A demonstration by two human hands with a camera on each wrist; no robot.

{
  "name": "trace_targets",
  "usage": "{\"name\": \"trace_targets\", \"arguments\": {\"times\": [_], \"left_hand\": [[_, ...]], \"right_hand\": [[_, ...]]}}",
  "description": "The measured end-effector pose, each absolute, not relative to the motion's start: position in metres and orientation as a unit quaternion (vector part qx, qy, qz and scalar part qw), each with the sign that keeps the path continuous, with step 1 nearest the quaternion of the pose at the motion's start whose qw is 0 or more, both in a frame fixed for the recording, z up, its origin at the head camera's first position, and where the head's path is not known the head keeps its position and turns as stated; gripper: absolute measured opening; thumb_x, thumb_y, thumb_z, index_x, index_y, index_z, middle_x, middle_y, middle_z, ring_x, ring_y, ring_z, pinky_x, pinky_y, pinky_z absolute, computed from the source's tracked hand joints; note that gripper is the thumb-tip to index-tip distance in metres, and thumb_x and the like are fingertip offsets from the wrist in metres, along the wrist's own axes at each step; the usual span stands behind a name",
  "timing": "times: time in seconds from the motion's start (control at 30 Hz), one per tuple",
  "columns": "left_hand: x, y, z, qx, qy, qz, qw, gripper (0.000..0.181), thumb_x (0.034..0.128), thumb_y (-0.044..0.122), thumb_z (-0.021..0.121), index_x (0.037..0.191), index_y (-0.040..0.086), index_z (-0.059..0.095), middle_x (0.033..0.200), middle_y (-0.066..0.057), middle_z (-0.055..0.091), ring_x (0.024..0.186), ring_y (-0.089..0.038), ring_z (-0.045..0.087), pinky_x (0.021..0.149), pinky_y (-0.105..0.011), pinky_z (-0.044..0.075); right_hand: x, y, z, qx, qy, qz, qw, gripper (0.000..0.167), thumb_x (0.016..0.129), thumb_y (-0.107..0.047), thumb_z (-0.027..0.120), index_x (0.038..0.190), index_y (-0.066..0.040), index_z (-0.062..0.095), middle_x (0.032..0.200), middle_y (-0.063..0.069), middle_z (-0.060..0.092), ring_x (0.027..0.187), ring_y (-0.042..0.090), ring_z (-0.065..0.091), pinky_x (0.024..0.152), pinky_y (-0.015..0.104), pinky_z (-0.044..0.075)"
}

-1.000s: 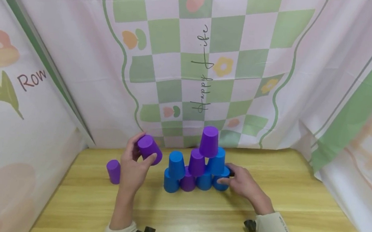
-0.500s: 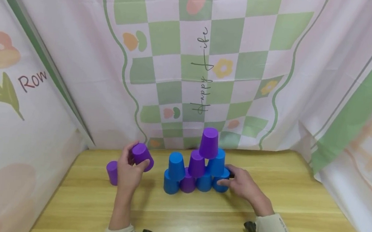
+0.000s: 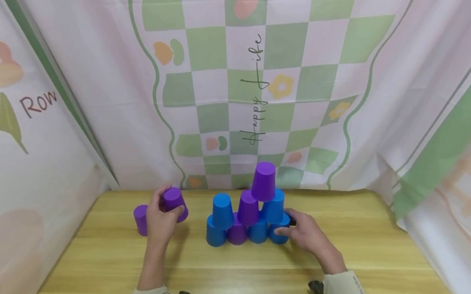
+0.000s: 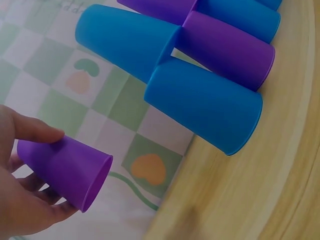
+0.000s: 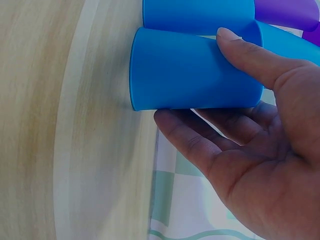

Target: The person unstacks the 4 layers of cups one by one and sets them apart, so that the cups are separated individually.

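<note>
My left hand [image 3: 161, 220] grips an upside-down purple cup [image 3: 175, 205], thumb on its near side; in the left wrist view this purple cup [image 4: 67, 170] hangs clear of the table. To the right stands a stack of inverted cups: a bottom row with a blue cup [image 3: 216, 232] at its left end, a middle row with a blue cup [image 3: 222, 211] at left, and a purple cup [image 3: 264, 182] on top at right. My right hand [image 3: 306, 231] holds the bottom row's right-end blue cup [image 5: 195, 72] between thumb and fingers.
Another purple cup [image 3: 140, 219] stands on the wooden table [image 3: 247, 282] at the left, partly behind my left hand. A patterned cloth [image 3: 242, 85] hangs behind the table, with more cloth on both sides.
My left hand has moved left and lower with its purple cup, away from the stack and nearer the lone purple cup. My right hand and the stack stay put.
</note>
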State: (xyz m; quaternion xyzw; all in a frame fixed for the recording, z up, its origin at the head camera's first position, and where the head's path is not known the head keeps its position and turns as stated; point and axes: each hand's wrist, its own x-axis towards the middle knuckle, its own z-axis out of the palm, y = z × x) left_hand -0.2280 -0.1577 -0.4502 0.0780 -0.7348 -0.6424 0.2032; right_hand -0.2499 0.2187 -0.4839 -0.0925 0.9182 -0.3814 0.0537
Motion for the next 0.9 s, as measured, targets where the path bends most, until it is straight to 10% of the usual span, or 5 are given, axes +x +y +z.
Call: {"name": "trace_targets", "arguments": {"times": [0.9], "left_hand": [[-0.237, -0.162, -0.465, 0.124, -0.726, -0.646, 0.199, 0.062, 0.0858, -0.011, 0.071, 0.144, 0.004, 0.056, 0.144, -0.029, 0.057, 0.138, -0.046, 0.052, 0.121, -0.061, 0.038]], "right_hand": [[-0.248, 0.219, -0.484, -0.096, 0.915, -0.39, 0.049, 0.054, 0.096, -0.031, 0.079, 0.141, -0.006, 0.062, 0.131, 0.017, 0.071, 0.118, 0.033, 0.068, 0.099, 0.057, 0.058]]}}
